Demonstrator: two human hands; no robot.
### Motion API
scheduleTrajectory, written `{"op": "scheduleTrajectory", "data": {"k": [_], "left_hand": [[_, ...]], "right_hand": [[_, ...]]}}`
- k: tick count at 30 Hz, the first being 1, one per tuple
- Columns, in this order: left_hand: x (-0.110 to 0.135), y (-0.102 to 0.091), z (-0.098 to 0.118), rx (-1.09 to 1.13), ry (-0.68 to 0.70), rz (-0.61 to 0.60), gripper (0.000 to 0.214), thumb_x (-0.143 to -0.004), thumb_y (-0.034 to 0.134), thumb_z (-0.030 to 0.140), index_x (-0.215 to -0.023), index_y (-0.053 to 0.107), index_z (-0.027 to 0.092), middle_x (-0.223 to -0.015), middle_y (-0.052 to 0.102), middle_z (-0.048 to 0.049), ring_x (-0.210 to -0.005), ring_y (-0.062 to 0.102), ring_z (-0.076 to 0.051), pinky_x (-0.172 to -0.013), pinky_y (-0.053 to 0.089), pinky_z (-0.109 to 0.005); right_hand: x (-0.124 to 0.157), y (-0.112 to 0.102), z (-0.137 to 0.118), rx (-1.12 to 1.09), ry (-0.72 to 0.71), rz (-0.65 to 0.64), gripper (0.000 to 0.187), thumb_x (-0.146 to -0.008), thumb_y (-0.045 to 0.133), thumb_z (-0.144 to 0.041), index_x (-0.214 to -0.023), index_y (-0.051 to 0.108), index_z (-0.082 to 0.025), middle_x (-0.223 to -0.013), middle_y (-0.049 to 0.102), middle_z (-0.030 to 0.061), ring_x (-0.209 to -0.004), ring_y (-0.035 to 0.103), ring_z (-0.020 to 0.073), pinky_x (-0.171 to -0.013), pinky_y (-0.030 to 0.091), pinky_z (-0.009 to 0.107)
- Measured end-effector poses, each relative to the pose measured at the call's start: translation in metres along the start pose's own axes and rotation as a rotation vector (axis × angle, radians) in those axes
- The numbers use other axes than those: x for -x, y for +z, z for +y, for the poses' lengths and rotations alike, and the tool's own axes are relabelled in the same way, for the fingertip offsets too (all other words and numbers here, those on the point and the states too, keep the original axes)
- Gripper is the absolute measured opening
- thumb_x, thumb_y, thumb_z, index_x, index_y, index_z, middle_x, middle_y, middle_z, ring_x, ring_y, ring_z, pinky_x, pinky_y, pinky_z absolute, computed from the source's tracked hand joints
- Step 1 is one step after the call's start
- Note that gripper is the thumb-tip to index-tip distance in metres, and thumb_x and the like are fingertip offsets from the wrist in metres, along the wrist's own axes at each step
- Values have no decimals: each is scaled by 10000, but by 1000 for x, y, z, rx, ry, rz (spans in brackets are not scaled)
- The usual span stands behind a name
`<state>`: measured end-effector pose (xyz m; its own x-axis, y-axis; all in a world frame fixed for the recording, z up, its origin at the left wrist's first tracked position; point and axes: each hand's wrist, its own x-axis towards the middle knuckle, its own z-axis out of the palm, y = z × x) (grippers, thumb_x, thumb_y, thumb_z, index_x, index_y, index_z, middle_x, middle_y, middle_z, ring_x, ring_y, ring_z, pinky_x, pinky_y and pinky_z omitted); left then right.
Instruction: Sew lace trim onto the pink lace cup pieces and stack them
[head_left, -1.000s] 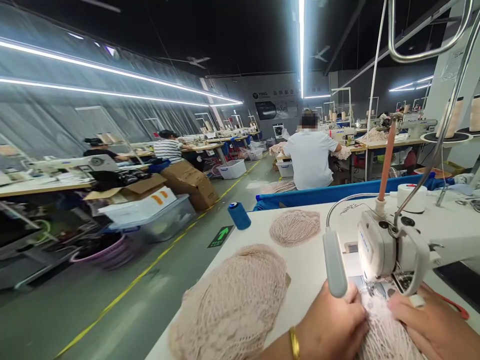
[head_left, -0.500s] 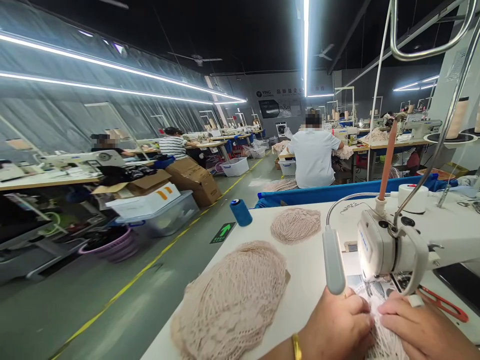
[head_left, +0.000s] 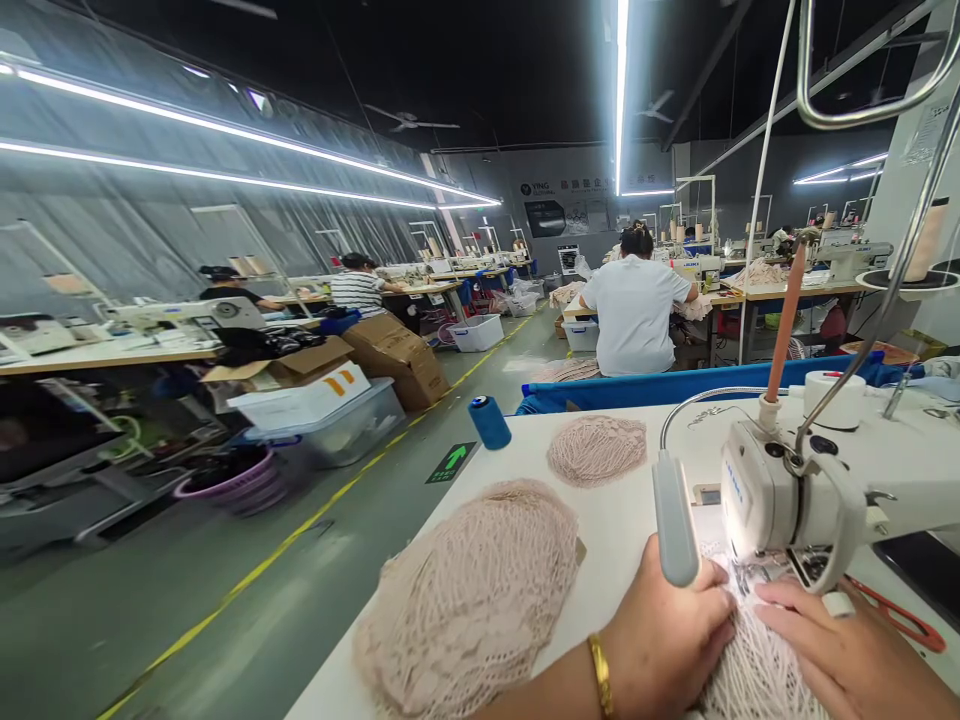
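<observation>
A white sewing machine (head_left: pixel 795 500) stands on the white table (head_left: pixel 622 520) at the right. Under its needle lies a piece of beige net fabric (head_left: pixel 757 670). My left hand (head_left: pixel 667 640), with a gold bangle on the wrist, is closed on the fabric just left of the needle. My right hand (head_left: pixel 840 650) presses on the same fabric from the right, fingers together pointing at the needle. A grey lamp head (head_left: pixel 673 520) on a flexible neck hangs over my left hand.
A big heap of beige net (head_left: pixel 472 600) lies at my left, a smaller pile (head_left: pixel 596 450) farther back, a blue thread cone (head_left: pixel 489 422) at the table's corner. Red scissors (head_left: pixel 900 615) lie at the right. A person in white (head_left: pixel 634 310) sits ahead; an aisle with boxes runs on the left.
The view has shifted slightly right and down. My left hand has slid a little forward toward the needle with the fabric. My right hand stays on the fabric.
</observation>
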<state>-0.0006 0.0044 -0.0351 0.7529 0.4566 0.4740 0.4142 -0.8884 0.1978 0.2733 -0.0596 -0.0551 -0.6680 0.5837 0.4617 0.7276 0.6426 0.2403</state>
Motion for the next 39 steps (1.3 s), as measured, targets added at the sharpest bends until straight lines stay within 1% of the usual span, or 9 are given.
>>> {"op": "scheduleTrajectory", "data": {"k": [5, 9, 13, 16, 22, 26, 29, 33, 39], "left_hand": [[5, 18, -3, -49, 196, -31, 132, -1036, 642, 340, -1024, 732, 244, -1071, 752, -48, -907, 675, -198, -964, 513, -399], [8, 25, -5, -62, 210, -54, 131, -1012, 666, 303, -908, 719, 242, -960, 735, -29, -859, 660, -180, -973, 496, -392], [8, 21, -5, -47, 193, -46, 87, -976, 685, 257, -893, 698, 232, -905, 728, -19, -858, 668, -188, -964, 485, -406], [7, 20, -5, -51, 195, -26, 40, -958, 698, 245, -921, 691, 232, -898, 724, -8, -843, 671, -185, -922, 474, -395], [8, 19, -5, -24, 186, -29, 50, -944, 739, 229, -936, 689, 230, -1086, 791, -1, -908, 713, -179, -944, 428, -400], [8, 18, -5, -17, 218, -22, 36, -979, 717, 256, -978, 696, 227, -1044, 791, 2, -913, 708, -178, -957, 441, -396], [8, 18, -5, -49, 218, -14, 53, -995, 706, 283, -1008, 710, 232, -1022, 780, -15, -905, 696, -182, -943, 460, -387], [9, 16, -5, -70, 220, -64, 107, -984, 743, 335, -953, 707, 239, -1100, 793, -22, -920, 708, -185, -935, 463, -389], [8, 12, -5, -15, 206, -68, 116, -990, 753, 345, -953, 706, 245, -1105, 806, 15, -927, 725, -190, -967, 450, -434]], "right_hand": [[-4, -6, -3, -92, 0, 127, 431, -948, 451, -51, -1211, 719, -263, -1151, 852, 0, -883, 810, 176, -835, 622, 275], [-1, -4, -4, -98, 60, 214, 374, -988, 458, -93, -1211, 714, -248, -1003, 845, 21, -838, 808, 195, -803, 621, 288], [2, -3, -2, -70, 185, 151, 279, -1069, 568, -288, -1276, 755, -280, -1095, 834, 56, -958, 818, 244, -804, 648, 317], [4, 0, 0, -56, 187, 123, 274, -1081, 597, -395, -1263, 782, -309, -1108, 831, 60, -957, 814, 256, -748, 652, 315], [14, 5, 7, -9, 242, 79, 278, -1110, 565, -367, -1043, 820, -278, -1068, 800, 64, -949, 792, 250, -819, 645, 357], [6, 0, 3, -27, 76, 145, 278, -1125, 516, -316, -1198, 779, -262, -1148, 826, 56, -1006, 796, 224, -873, 623, 324], [-5, -5, -2, -76, -110, 64, 156, -1075, 606, -247, -1166, 731, -266, -1141, 840, -17, -971, 798, 177, -902, 602, 266], [-8, -8, -4, -147, -109, -32, 97, -1043, 648, -187, -1090, 690, -259, -1079, 829, -33, -920, 785, 166, -863, 593, 252], [-11, -12, -3, -167, -107, 21, 113, -1015, 657, -164, -1068, 679, -263, -1049, 835, -42, -900, 797, 158, -828, 591, 237]]}}
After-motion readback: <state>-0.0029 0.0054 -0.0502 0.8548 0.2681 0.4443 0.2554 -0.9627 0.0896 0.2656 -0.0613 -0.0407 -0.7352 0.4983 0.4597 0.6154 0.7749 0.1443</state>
